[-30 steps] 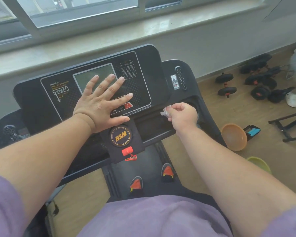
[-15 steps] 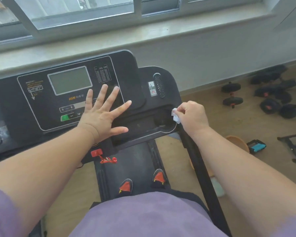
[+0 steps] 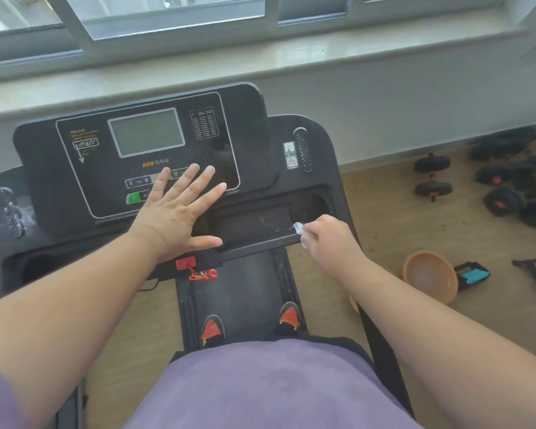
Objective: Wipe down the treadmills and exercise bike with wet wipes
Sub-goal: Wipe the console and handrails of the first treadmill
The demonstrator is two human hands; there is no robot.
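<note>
The wipe (image 3: 300, 231), a small crumpled white wad, sits in the right hand (image 3: 330, 243), whose grip is clenched round it, fingers curled and pinching it at the tips. It touches the front lip of the tray (image 3: 260, 226) on the treadmill (image 3: 155, 168), just below the round cup holder (image 3: 308, 205) at the tray's right end. A pale streak runs along the lip to the left of the wipe.

The left hand (image 3: 180, 212) lies flat on the console (image 3: 84, 168), grip released, fingers spread and straight; the fingertips reach the button row under the grey screen (image 3: 146, 132), and the thumb points right along the tray's near edge. A green button (image 3: 133, 198) shows just left of that hand. Below the wrist hangs a red safety key (image 3: 186, 263) with its coiled red cord.

On the belt (image 3: 245, 289) stand two shoes (image 3: 212, 329) with orange-red toes (only the toes show past a purple shirt (image 3: 260, 385)). The right handrail (image 3: 381, 342) runs down under the right forearm.

Beyond the console are a pale sill (image 3: 291, 57) and a window (image 3: 174, 10). On the wooden floor (image 3: 390, 212) to the right lie black dumbbells (image 3: 432, 176), an orange bowl (image 3: 430, 275) tipped on its side, and a black and blue object (image 3: 474, 275) just beside it.
</note>
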